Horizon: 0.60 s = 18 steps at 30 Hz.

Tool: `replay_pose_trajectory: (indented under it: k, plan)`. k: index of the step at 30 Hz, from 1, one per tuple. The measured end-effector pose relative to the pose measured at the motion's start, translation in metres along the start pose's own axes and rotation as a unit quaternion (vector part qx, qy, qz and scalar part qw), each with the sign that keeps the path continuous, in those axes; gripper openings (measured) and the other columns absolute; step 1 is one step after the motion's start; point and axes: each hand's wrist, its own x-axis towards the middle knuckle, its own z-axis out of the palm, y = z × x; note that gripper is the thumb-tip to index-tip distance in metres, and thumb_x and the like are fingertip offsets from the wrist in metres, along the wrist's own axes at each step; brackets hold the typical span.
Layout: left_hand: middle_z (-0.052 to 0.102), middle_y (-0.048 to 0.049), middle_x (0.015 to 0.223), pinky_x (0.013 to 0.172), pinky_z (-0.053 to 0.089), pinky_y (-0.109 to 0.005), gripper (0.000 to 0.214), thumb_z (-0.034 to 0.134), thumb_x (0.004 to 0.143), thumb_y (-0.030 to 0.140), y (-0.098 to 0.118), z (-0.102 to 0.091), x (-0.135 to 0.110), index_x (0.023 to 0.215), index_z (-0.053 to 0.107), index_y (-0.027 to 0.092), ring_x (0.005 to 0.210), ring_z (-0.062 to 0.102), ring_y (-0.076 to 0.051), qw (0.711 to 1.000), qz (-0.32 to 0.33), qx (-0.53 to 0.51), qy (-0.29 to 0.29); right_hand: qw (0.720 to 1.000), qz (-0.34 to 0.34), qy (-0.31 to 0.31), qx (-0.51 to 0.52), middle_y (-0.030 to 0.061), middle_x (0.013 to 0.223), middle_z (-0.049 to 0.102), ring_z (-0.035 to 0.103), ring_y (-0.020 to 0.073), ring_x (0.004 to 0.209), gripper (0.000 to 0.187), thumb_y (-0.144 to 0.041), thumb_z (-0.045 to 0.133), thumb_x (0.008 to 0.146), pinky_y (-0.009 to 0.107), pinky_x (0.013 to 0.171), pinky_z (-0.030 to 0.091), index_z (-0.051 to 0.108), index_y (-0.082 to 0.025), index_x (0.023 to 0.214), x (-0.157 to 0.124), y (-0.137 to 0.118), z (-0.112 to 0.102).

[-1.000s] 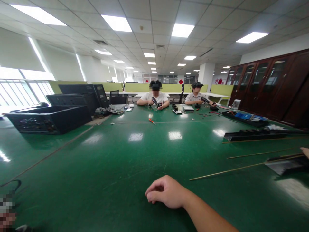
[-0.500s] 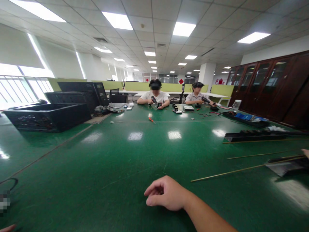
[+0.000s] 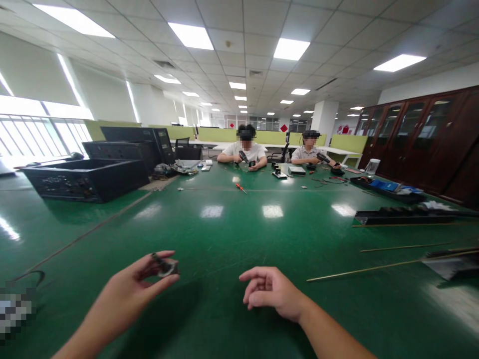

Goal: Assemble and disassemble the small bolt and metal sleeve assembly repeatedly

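Observation:
My left hand [image 3: 137, 283] is raised over the green table, its thumb and fingers closed round a small dark part [image 3: 169, 268] with a pale grey face. Blur hides what kind of part this is. To the right, my right hand [image 3: 275, 294] hovers low over the tabletop with nothing in it. Its fingers are loosely curled and apart from the thumb, pointing toward the left hand. A clear gap of tabletop lies between the two hands.
A black computer case [image 3: 88, 182] stands at the left. An orange screwdriver [image 3: 240, 188] lies mid-table. Thin brass-coloured rods [image 3: 337, 274] and dark rails [image 3: 406, 215] lie at the right. Two people [image 3: 245, 149] sit across the table, each with a drill-like tool.
My left hand has come in from the lower left edge with the small dark part in it. My right hand has shifted slightly right in view, its fingers a little more extended.

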Motion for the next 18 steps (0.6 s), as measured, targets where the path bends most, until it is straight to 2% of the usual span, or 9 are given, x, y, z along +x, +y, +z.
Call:
replay_pose_trajectory:
  k: [2,4,6,7,9,13,18]
  plan:
    - [0.077,-0.0073,0.100,0.091,0.058,-0.043,0.056,0.078,0.068,0.051,0.023,0.044,0.013,0.112,0.066,0.018,0.094,0.073,-0.028,0.995,0.025,-0.065,-0.075,0.999,-0.035,0.038,0.003,0.0043,0.086,0.069,0.064,0.0146,0.072,0.058,-0.032,0.084,0.068,0.030,0.072,0.048,0.061,-0.015,0.119,0.001,-0.002,-0.005]
    - [0.076,-0.0070,0.100,0.085,0.060,-0.039,0.047,0.076,0.073,0.039,0.043,0.087,0.019,0.113,0.065,0.017,0.096,0.072,-0.027,0.982,0.048,-0.122,-0.136,0.995,-0.064,0.076,-0.009,0.0044,0.094,0.067,0.062,0.0137,0.076,0.063,-0.028,0.082,0.069,0.030,0.074,0.048,0.056,-0.018,0.125,0.002,-0.003,-0.011]
    - [0.075,-0.0063,0.096,0.080,0.060,-0.034,0.040,0.074,0.074,0.032,0.052,0.117,0.018,0.110,0.064,0.017,0.092,0.072,-0.025,0.968,0.064,-0.166,-0.174,0.991,-0.076,0.103,-0.027,0.0046,0.103,0.063,0.061,0.0137,0.080,0.068,-0.022,0.079,0.068,0.029,0.075,0.047,0.050,-0.021,0.129,0.002,-0.002,-0.016]
    - [0.075,-0.0057,0.094,0.079,0.059,-0.032,0.039,0.074,0.074,0.028,0.053,0.127,0.015,0.109,0.064,0.017,0.090,0.071,-0.023,0.963,0.071,-0.176,-0.192,0.990,-0.076,0.110,-0.040,0.0048,0.106,0.061,0.061,0.0142,0.082,0.069,-0.020,0.077,0.068,0.029,0.074,0.047,0.048,-0.022,0.130,0.003,-0.001,-0.018]
    - [0.074,-0.0046,0.094,0.077,0.057,-0.029,0.040,0.074,0.072,0.024,0.048,0.136,0.009,0.110,0.064,0.018,0.088,0.070,-0.022,0.957,0.077,-0.179,-0.215,0.988,-0.066,0.115,-0.077,0.0051,0.110,0.059,0.061,0.0153,0.086,0.069,-0.013,0.072,0.066,0.028,0.071,0.047,0.046,-0.024,0.130,0.004,0.003,-0.019]
    - [0.073,-0.0034,0.098,0.068,0.053,-0.025,0.050,0.072,0.069,0.019,0.033,0.132,0.003,0.118,0.061,0.019,0.079,0.068,-0.018,0.960,0.050,-0.159,-0.224,0.979,-0.047,0.115,-0.161,0.0049,0.109,0.059,0.061,0.0148,0.084,0.067,-0.003,0.057,0.062,0.026,0.069,0.045,0.046,-0.023,0.125,0.007,0.010,-0.017]
    - [0.072,0.0009,0.083,0.063,0.045,-0.025,0.028,0.071,0.067,0.015,0.034,0.130,0.005,0.095,0.070,0.020,0.069,0.060,-0.015,0.971,0.072,-0.087,-0.208,0.974,-0.039,0.122,-0.186,0.0042,0.105,0.061,0.061,0.0142,0.081,0.060,-0.003,0.057,0.064,0.026,0.068,0.045,0.048,-0.022,0.120,0.008,0.012,-0.013]
